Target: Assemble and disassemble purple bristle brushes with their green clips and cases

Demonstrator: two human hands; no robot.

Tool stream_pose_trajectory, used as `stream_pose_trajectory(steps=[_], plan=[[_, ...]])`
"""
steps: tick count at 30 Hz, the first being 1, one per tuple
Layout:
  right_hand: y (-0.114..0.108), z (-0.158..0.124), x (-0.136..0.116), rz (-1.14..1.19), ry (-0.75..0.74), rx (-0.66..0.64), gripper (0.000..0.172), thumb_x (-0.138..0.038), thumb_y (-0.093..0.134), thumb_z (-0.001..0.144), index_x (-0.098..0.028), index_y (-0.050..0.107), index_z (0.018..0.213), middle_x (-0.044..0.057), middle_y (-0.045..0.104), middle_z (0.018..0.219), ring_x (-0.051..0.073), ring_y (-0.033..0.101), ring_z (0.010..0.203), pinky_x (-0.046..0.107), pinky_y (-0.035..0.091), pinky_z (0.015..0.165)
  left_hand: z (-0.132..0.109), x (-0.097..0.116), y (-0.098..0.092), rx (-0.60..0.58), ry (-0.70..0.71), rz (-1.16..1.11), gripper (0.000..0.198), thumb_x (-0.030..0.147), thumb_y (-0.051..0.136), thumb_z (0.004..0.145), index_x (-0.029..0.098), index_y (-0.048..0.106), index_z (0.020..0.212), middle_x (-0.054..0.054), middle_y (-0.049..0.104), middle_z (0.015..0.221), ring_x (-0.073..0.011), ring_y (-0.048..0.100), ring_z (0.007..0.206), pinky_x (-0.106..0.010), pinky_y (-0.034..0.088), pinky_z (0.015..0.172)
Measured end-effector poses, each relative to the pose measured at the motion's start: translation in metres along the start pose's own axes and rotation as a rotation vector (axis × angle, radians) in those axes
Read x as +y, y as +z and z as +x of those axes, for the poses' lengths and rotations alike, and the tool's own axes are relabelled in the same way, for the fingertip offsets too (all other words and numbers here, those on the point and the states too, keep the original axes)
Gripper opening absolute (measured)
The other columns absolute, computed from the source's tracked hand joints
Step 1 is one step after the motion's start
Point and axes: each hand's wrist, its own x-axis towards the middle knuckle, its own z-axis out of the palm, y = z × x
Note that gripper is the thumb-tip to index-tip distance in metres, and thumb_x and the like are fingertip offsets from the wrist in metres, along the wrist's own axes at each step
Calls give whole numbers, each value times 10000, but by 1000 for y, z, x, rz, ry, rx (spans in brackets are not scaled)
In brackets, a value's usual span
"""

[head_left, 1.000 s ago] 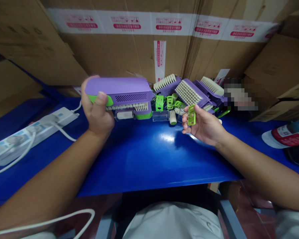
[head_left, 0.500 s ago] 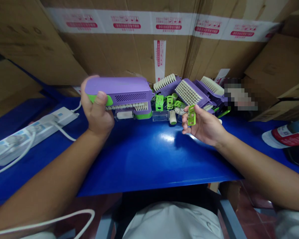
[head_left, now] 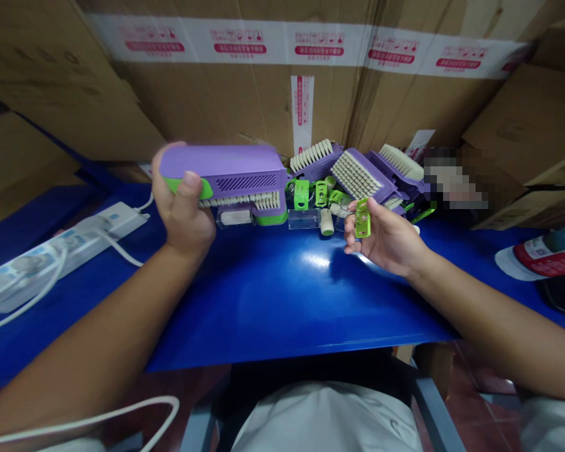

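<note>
My left hand (head_left: 184, 212) grips the left end of a purple brush housing (head_left: 228, 168) with a green button and white bristles underneath, held above the blue table (head_left: 282, 295). My right hand (head_left: 390, 242) pinches a small green plastic clip (head_left: 362, 218) upright between thumb and fingers, just right of the housing. Between the two hands, at the table's back, lie loose green clips (head_left: 302, 193) and a clear plastic piece (head_left: 303, 219).
A pile of purple brush heads (head_left: 358, 172) with white bristles lies against taped cardboard boxes (head_left: 282, 75) at the back. A white power strip (head_left: 61, 245) with cables sits at the left. More boxes and a wrapped package (head_left: 541, 258) stand at the right.
</note>
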Motion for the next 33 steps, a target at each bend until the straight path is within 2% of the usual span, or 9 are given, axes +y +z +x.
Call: stream_pose_trajectory(steps=[5, 11, 18, 27, 33], plan=[[0, -1, 0, -16, 8, 19, 386, -530, 823, 824, -238, 642, 998, -29, 709, 765, 128, 680, 631, 279, 646, 611, 1, -1, 1, 29, 9, -15, 612, 662, 734, 822, 136, 605, 1107, -29, 540, 1024, -171, 588, 961, -411, 441, 1056], [2, -1, 0, -48, 19, 48, 335, -534, 767, 868, -255, 632, 996, -23, 690, 774, 140, 662, 635, 304, 639, 614, 2, 0, 2, 19, 20, -24, 540, 620, 731, 841, 160, 610, 1098, -38, 582, 1010, -182, 591, 959, -371, 461, 984], [0, -1, -1, -28, -12, 35, 435, -564, 842, 795, -235, 648, 1002, -28, 707, 778, 130, 677, 632, 285, 641, 598, 1, -1, 3, 23, 29, -66, 511, 588, 745, 857, 151, 630, 1095, -32, 612, 988, -169, 606, 935, -347, 479, 967], [2, -4, -5, -151, -188, 79, 352, -467, 861, 805, -243, 639, 962, -43, 669, 827, 103, 655, 645, 250, 617, 578, 0, 1, 5, 37, 2, -82, 527, 606, 752, 842, 159, 665, 1108, -21, 636, 993, -150, 615, 925, -315, 495, 927], [1, -5, -1, -294, -322, 50, 299, -349, 899, 763, -236, 677, 928, -40, 663, 805, 121, 664, 661, 284, 613, 618, 0, 2, 5, 47, -26, -34, 569, 664, 745, 824, 170, 656, 1091, -32, 615, 1013, -176, 617, 950, -366, 488, 995]])
